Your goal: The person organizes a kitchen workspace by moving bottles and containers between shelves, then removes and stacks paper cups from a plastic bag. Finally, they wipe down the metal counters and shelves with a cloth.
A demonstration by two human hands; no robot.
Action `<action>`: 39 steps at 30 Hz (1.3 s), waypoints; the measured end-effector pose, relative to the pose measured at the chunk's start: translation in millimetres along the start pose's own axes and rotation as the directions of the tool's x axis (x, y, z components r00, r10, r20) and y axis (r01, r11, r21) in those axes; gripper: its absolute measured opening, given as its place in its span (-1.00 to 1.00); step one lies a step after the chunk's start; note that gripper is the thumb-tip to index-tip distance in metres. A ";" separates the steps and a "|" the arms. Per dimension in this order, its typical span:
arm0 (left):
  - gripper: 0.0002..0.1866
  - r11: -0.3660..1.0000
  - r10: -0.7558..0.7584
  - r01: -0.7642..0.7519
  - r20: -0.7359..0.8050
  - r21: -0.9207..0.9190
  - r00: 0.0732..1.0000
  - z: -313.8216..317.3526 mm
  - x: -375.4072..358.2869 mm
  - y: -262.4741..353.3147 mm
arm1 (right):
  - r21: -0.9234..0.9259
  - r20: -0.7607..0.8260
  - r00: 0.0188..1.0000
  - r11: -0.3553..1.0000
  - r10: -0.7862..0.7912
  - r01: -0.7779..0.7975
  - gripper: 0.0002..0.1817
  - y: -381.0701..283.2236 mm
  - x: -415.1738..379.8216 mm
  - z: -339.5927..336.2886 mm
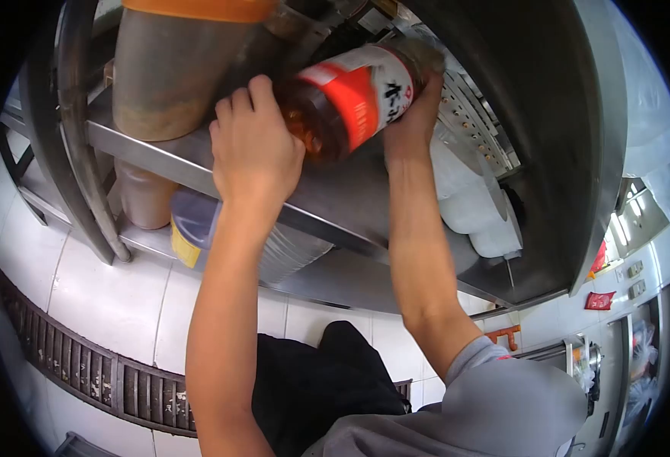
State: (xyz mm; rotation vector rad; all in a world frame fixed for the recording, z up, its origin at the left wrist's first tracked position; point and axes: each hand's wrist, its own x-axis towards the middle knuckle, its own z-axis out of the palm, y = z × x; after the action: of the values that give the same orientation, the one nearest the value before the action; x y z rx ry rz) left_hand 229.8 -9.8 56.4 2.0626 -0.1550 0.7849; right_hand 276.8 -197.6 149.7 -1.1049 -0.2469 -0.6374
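A large bottle point(358, 95) of dark reddish-brown liquid, with a red and white label, lies steeply tilted over the metal shelf point(335, 194). My right hand point(417, 114) is closed round its far, upper end from the right; that end is blurred and partly covered. At the near, lower end, my left hand point(255, 145) has bent fingers, with the bottle's base between index finger and thumb. The left fingertips are out of sight. Left of that hand stands a tall, cloudy container point(171, 68) with an orange lid.
White rolls point(472, 202) and a perforated metal panel point(472, 122) are on the shelf's right. Below it are a brownish container point(144, 194), a tub with a grey lid point(194, 217) and a stack of clear, ribbed items point(293, 251). A drain grate point(91, 365) crosses the tiled floor.
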 end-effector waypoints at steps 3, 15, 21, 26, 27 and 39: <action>-0.46 0.999 0.021 -0.020 -0.052 0.026 0.998 4.8 -3.5 -0.5 | -0.193 -0.111 0.989 0.978 -0.100 0.078 -0.41 2.5 10.4 22.3; -0.49 0.999 -0.019 0.016 0.086 0.034 0.996 -5.2 -0.6 6.1 | -0.912 -0.250 0.831 0.410 -0.497 -0.030 0.06 2.8 95.3 -25.0; -0.61 0.997 0.067 -0.066 -0.013 0.042 0.998 1.8 -2.5 2.7 | -0.967 -0.237 0.785 0.217 -0.573 -0.133 0.07 25.8 150.1 -41.4; -0.57 0.997 0.058 -0.060 0.044 0.040 0.997 -0.8 -0.7 2.9 | -0.997 -0.044 0.772 0.073 -0.634 0.002 0.13 47.8 190.8 -52.7; -0.51 0.999 0.024 -0.028 0.115 0.034 0.993 -2.3 -1.7 4.8 | -0.999 -0.024 0.730 0.041 -0.683 0.005 0.15 48.3 190.8 -58.5; -0.55 0.990 0.101 -0.110 0.105 0.084 0.989 -11.9 -11.2 -1.2 | -0.990 0.118 0.490 -0.062 -0.864 0.129 -0.03 82.1 205.9 -66.2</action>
State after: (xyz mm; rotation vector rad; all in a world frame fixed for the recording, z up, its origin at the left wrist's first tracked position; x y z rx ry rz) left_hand 215.8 -1.7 53.7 2.1948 -0.2915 0.7640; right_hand 481.5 -305.1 159.1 -1.9681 0.4232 -2.1664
